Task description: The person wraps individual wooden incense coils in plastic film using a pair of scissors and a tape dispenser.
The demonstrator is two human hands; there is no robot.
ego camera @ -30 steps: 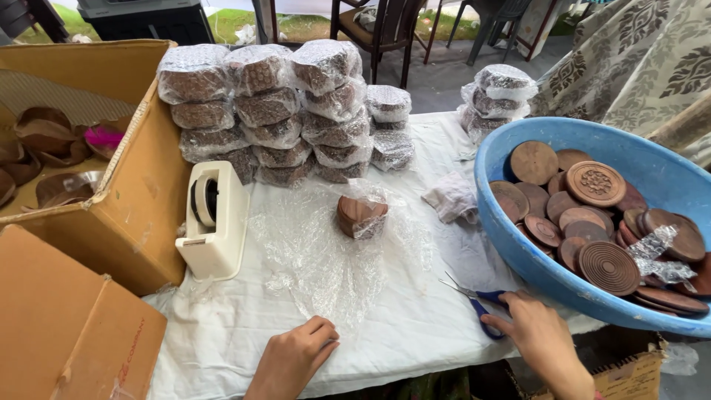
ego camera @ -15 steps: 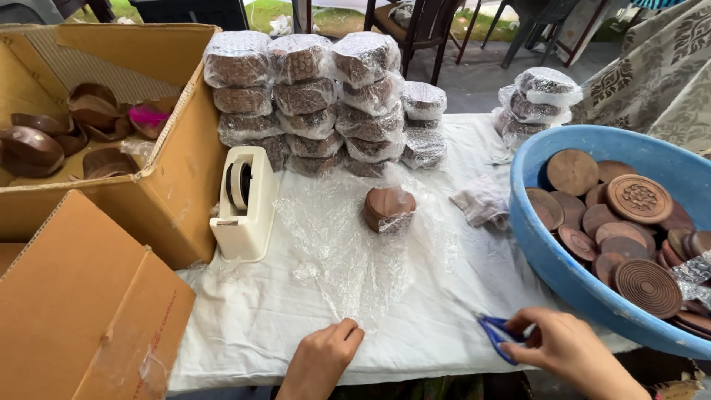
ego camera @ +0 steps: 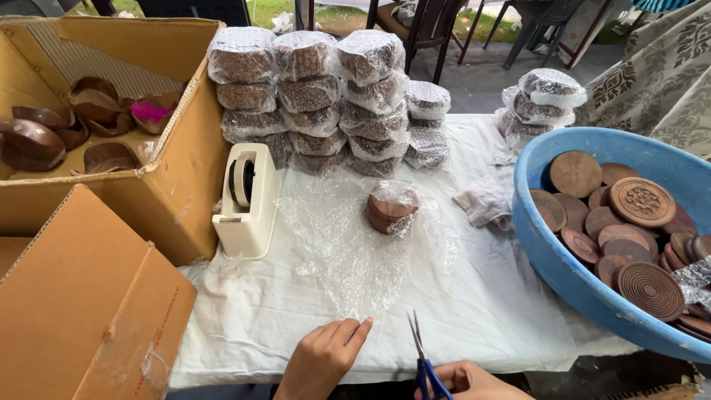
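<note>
Starting at the far left of my view, I see a closed cardboard box (ego camera: 81, 296) in the near corner and, behind it, an open cardboard carton (ego camera: 159, 181) with dark wooden bowls (ego camera: 33, 141) lying inside. Just right of the carton stands a cream tape dispenser (ego camera: 248, 200) on the white cloth (ego camera: 489, 311) that covers the table. Behind it, stacks of bubble-wrapped bundles (ego camera: 311, 96) rise in rows. In the middle, a sheet of clear bubble wrap (ego camera: 355, 252) is spread flat, and near its far end sits a small stack of round wooden discs (ego camera: 390, 211), partly wrapped. My left hand (ego camera: 322, 363) lies at the near edge of that sheet, fingers held loosely together and extended, fingertips touching the plastic and gripping nothing. Just to its right, my right hand (ego camera: 474, 381) is closed around the blue handles of a pair of scissors (ego camera: 421, 355); the blades stand narrowly apart and point away from me toward the sheet's near edge. Farther right, a crumpled white rag (ego camera: 485, 200) lies on the cloth, and a big blue basin (ego camera: 563, 267) holds many carved wooden discs (ego camera: 641, 201).
</note>
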